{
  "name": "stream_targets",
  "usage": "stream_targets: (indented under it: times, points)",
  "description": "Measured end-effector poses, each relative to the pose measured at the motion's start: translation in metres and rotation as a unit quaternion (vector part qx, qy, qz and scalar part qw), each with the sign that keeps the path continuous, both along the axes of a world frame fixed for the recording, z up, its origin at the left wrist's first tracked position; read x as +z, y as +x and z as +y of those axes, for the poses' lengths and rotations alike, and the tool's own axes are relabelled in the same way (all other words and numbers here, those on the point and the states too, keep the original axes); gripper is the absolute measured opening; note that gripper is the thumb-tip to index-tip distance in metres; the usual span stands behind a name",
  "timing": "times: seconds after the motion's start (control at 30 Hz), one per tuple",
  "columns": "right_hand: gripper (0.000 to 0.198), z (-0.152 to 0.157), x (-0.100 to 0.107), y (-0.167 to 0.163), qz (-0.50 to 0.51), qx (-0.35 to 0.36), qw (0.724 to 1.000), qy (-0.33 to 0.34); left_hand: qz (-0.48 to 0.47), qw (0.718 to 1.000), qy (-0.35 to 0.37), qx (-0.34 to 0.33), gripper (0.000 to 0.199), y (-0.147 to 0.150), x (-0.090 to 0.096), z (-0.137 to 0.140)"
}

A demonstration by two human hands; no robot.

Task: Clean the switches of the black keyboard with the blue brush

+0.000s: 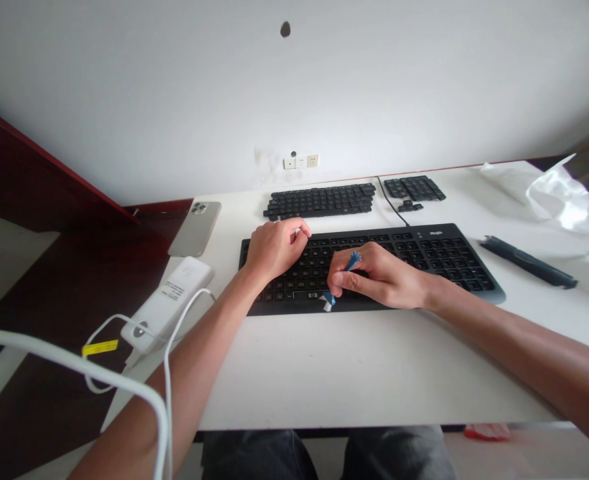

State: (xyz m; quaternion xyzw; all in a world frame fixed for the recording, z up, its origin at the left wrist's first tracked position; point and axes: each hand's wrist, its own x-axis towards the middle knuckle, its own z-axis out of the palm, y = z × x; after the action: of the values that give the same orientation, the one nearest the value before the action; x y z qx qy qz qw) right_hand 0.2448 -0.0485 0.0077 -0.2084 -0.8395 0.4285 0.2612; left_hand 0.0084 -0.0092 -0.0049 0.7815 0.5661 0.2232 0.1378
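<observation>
A black keyboard [369,303] lies across the table under both hands, and most of its key positions show bare sockets without caps. My right hand [382,275] is closed around a slim blue item [354,260]. The item has a flared, ridged top and a whitish lower end that meets the keyboard's front row; its exact kind is unclear. My left hand [277,247] rests on the keyboard's left part with its fingers curled in, and no object shows in it. Behind the keyboard lie a block of removed keycaps [322,200] and a smaller number-pad group [414,188].
To the left are a phone [195,229] and a white power strip [168,303] with white cables [69,360] looping near my left forearm. A dark plastic strip [528,261] and crumpled clear plastic [567,200] lie right. Several loose keycaps [410,206] sit behind the keyboard.
</observation>
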Motion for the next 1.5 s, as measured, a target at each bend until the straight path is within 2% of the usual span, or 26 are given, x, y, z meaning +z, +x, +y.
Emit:
stream_targets:
  times: [0.1,0.2,0.33,0.47,0.6,0.77,0.87,0.97,1.07,1.3,1.5]
  points:
    - [0.037,-0.002,0.000,-0.001,0.023,0.006,0.999,-0.026,0.006,1.000,-0.004,0.005,0.029,0.000,0.001,0.000]
    - [0.033,-0.003,-0.002,-0.001,0.040,-0.034,0.998,-0.044,0.006,1.000,-0.006,0.002,0.029,0.000,0.001,0.000]
    - [0.026,-0.003,-0.003,-0.003,0.028,-0.079,0.996,-0.012,0.004,1.000,-0.009,-0.001,0.030,0.000,0.001,0.000]
    - [0.024,-0.003,-0.003,-0.004,0.018,-0.036,0.999,0.020,0.006,1.000,-0.005,0.006,0.030,0.000,0.000,0.001]
    - [0.029,-0.002,-0.002,-0.004,0.028,-0.034,0.999,-0.029,0.004,1.000,-0.005,0.004,0.029,0.000,-0.001,0.001]
    - [0.030,-0.003,0.001,-0.004,0.021,-0.018,1.000,-0.011,0.004,1.000,-0.008,0.004,0.030,0.000,0.001,0.000]
    - [0.032,-0.006,0.004,-0.002,-0.007,0.002,0.999,-0.043,0.002,1.000,-0.010,0.006,0.030,0.001,0.002,-0.001]
    - [0.034,-0.008,0.007,-0.001,0.009,-0.007,0.998,-0.061,0.001,1.000,-0.013,0.004,0.030,0.001,0.002,0.000]
    - [0.032,-0.011,0.010,-0.003,0.021,0.002,0.999,-0.032,-0.003,1.000,-0.011,-0.001,0.030,0.000,0.001,0.000]
    - [0.037,-0.021,0.010,-0.016,-0.021,0.070,0.996,0.045,-0.015,1.000,-0.010,-0.007,0.029,-0.001,0.002,-0.002]
    - [0.045,-0.024,0.011,-0.014,-0.005,0.078,0.996,0.051,-0.014,1.000,-0.003,-0.011,0.029,-0.001,0.001,-0.001]
